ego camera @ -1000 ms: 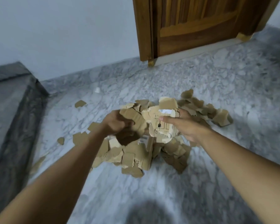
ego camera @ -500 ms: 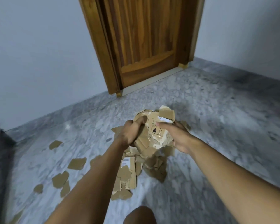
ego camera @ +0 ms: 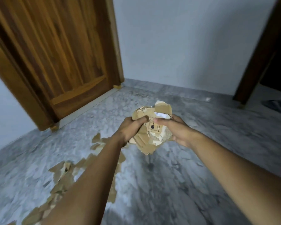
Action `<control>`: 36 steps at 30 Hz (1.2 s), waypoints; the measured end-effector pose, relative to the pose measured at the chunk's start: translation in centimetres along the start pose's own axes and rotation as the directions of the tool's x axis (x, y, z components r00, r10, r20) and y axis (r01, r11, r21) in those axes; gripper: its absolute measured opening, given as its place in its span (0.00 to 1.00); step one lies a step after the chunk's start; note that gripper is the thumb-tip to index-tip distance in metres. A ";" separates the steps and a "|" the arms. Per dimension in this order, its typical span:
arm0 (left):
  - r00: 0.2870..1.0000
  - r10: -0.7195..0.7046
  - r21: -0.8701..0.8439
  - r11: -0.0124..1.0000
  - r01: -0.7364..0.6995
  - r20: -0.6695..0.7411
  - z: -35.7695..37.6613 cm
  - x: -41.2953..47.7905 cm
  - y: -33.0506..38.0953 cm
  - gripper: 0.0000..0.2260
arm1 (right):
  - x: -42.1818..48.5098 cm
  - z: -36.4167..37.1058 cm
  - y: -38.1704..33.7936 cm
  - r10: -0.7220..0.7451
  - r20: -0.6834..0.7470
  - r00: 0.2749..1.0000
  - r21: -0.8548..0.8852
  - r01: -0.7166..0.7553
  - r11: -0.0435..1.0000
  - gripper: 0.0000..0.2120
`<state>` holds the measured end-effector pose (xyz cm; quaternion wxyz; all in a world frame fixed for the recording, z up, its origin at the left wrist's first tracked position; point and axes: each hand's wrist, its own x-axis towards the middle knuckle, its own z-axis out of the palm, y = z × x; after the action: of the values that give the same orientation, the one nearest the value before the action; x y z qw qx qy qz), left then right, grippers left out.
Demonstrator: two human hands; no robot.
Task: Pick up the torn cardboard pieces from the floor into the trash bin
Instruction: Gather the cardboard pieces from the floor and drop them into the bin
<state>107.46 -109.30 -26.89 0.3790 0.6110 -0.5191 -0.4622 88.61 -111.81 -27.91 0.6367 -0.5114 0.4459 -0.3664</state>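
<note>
Head view. Your left hand (ego camera: 130, 129) and your right hand (ego camera: 177, 130) meet at the centre of the frame. Both are curled round a bundle of torn cardboard pieces (ego camera: 152, 138), which you hold clear above the floor (ego camera: 193, 176). The left thumb presses on the bundle's upper left edge. The right thumb lies across its top, just below a white scrap. A small black printed mark shows on the face of the bundle between the two thumbs, and a ragged point of cardboard hangs below both hands.

Loose cardboard pieces (ego camera: 63, 176) lie on the grey marbled floor in the lower left of the frame, partly hidden under your left forearm. They run from the bottom left corner up toward the centre.

A wooden door (ego camera: 55, 54) fills the upper left. A pale wall (ego camera: 177, 46) stands behind the hands, and a dark door frame (ego camera: 263, 51) rises at the right edge. The edges of the frame are blurred.
</note>
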 end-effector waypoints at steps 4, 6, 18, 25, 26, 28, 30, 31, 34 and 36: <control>0.994 0.099 0.005 0.995 -0.099 0.042 7.1 2.0 5.4 0.13 | -2.0 -8.1 -3.5 -0.066 -0.065 0.996 -0.030 0.064 0.997 0.17; 0.988 0.139 0.007 0.990 -0.140 0.073 11.5 3.1 7.9 0.14 | -3.5 -12.8 -4.8 -0.094 -0.119 0.988 -0.040 0.090 0.995 0.16; 0.867 0.295 -0.040 0.952 -0.305 0.402 44.9 7.8 21.2 0.14 | -15.8 -46.0 -7.8 -0.133 -0.483 0.866 -0.026 0.138 0.990 0.18; 0.785 0.285 -0.084 0.954 -0.288 0.550 62.1 7.6 24.9 0.17 | -23.8 -60.9 -6.1 -0.084 -0.689 0.720 0.020 0.135 0.991 0.16; 0.773 0.281 -0.081 0.954 -0.287 0.569 64.5 7.4 25.2 0.17 | -24.9 -63.0 -5.5 -0.064 -0.709 0.703 0.038 0.129 0.991 0.17; 0.759 0.248 -0.088 0.965 -0.247 0.602 68.0 7.1 25.0 0.14 | -26.0 -65.6 -4.1 -0.008 -0.736 0.677 0.078 0.096 0.992 0.21; 0.773 0.199 -0.059 0.977 -0.205 0.602 70.8 6.4 24.3 0.13 | -26.5 -68.1 -1.8 0.080 -0.782 0.617 0.128 0.033 0.991 0.26; 0.784 0.184 -0.010 0.975 -0.222 0.592 71.8 6.5 23.4 0.15 | -26.4 -69.2 -0.5 0.110 -0.806 0.582 0.145 0.014 0.989 0.30; 0.787 0.182 0.217 0.903 -0.372 0.590 73.7 7.3 20.0 0.22 | -25.9 -71.9 4.3 0.167 -0.873 0.457 0.122 -0.126 0.984 0.62; 0.791 0.140 0.268 0.894 -0.360 0.596 73.6 7.6 18.3 0.25 | -26.0 -71.0 5.5 0.170 -0.878 0.448 0.028 -0.307 0.951 0.71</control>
<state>31.98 -118.68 -31.96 0.1467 0.4318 -0.7618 -0.4601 13.08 -109.70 -33.92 0.3314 -0.2286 0.7971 -0.4501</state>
